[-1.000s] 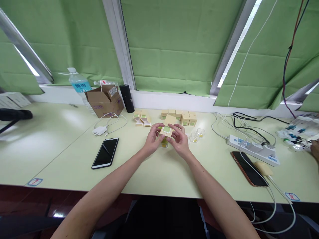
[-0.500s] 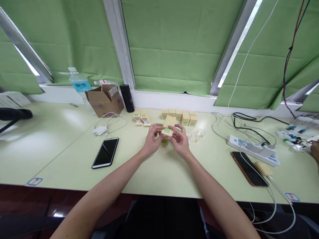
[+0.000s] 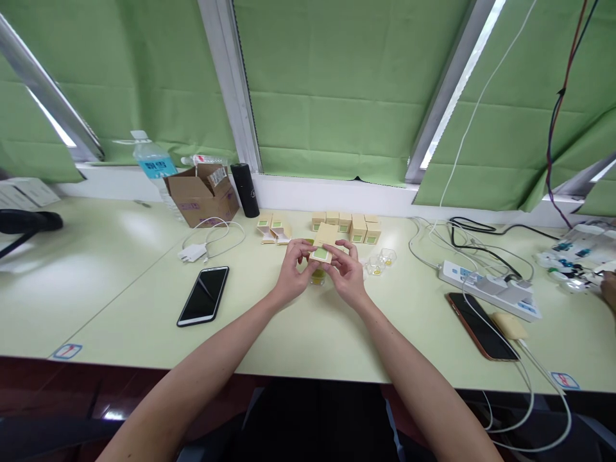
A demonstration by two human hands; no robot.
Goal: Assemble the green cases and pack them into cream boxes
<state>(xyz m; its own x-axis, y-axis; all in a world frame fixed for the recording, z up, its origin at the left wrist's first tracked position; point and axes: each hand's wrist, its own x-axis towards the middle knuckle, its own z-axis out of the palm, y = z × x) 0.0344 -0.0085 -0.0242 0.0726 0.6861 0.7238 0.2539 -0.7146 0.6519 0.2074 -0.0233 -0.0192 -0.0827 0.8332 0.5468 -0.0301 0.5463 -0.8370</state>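
A small cream cardboard box (image 3: 326, 235) with a green square on its face is held between my two hands over the table. My left hand (image 3: 293, 269) closes on its left side, and my right hand (image 3: 347, 272) grips the right side with the fingers on the face. Under the box, partly hidden by it, a small clear container with something yellow-green (image 3: 317, 278) stands on the table. Right of my right hand lie clear plastic cups (image 3: 375, 265) with yellow spots. Several similar cream boxes (image 3: 358, 228) stand in a row behind, and two open boxes (image 3: 273, 230) sit left of them.
A black-framed phone (image 3: 204, 296) and a white charger (image 3: 192, 252) lie left. Behind them stand a carton (image 3: 205, 196), a water bottle (image 3: 154, 163) and a black flask (image 3: 245, 190). At right are a power strip (image 3: 488, 290), cables and another phone (image 3: 481, 326); another person's hand (image 3: 609, 290) shows at the edge.
The box in my hands has shifted slightly left and tilted a little. Both hands keep their hold, and the other things stay where they were.
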